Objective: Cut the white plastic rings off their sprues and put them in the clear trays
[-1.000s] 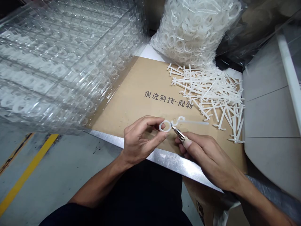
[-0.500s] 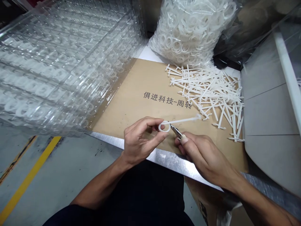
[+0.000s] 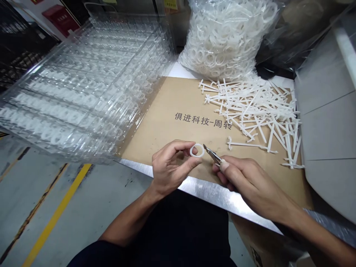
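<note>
Between thumb and fingertips, my left hand (image 3: 174, 167) pinches a translucent white plastic ring (image 3: 191, 151) above the cardboard sheet. My right hand (image 3: 241, 178) is closed around small metal nippers (image 3: 213, 155); their tips are just right of the ring and appear apart from it. Beyond the right hand, a white plastic sprue stick (image 3: 244, 144) lies on the cardboard (image 3: 155, 122), at the near side of a heap of similar white sticks (image 3: 250, 104).
At the left stand stacked clear plastic trays (image 3: 83, 92) filled with white parts. A clear bag of white rings (image 3: 222, 44) sits at the back. A grey bin-like panel (image 3: 330, 118) borders the right. The metal table edge (image 3: 205, 189) runs in front of me.
The stick that extended from the ring has come off and now lies by the heap. The ring stays in my left hand. The camera view has shifted slightly.
</note>
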Demonstrator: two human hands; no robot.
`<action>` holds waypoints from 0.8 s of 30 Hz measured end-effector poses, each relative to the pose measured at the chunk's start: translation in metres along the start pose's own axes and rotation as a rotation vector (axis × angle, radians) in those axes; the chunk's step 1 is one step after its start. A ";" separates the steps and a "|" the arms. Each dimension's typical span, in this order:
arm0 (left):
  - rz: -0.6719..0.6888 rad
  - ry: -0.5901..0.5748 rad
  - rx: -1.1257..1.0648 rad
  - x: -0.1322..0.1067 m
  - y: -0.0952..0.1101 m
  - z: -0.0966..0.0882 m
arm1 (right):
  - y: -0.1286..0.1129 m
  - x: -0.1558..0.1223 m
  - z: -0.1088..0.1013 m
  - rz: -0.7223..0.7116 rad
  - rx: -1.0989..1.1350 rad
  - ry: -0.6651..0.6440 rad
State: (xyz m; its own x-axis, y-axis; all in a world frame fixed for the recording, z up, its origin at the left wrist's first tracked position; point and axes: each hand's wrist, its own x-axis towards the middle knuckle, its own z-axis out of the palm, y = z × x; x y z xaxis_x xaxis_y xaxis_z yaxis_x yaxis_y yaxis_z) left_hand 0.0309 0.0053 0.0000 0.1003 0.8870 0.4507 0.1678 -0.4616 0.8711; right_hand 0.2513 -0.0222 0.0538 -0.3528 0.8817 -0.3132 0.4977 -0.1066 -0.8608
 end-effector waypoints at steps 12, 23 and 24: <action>-0.033 -0.016 -0.027 -0.002 -0.004 0.000 | -0.003 -0.002 0.000 0.017 0.000 -0.015; 0.034 -0.002 0.029 0.000 0.000 0.001 | -0.005 0.002 0.000 0.031 -0.013 -0.022; 0.036 0.001 0.035 0.000 0.000 0.002 | -0.006 0.001 0.000 0.031 -0.012 -0.022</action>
State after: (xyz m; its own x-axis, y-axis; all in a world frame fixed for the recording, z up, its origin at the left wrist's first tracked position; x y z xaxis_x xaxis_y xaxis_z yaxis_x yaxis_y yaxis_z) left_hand 0.0325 0.0057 -0.0003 0.1062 0.8699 0.4817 0.1983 -0.4933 0.8470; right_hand 0.2482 -0.0202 0.0582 -0.3545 0.8677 -0.3485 0.5180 -0.1281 -0.8457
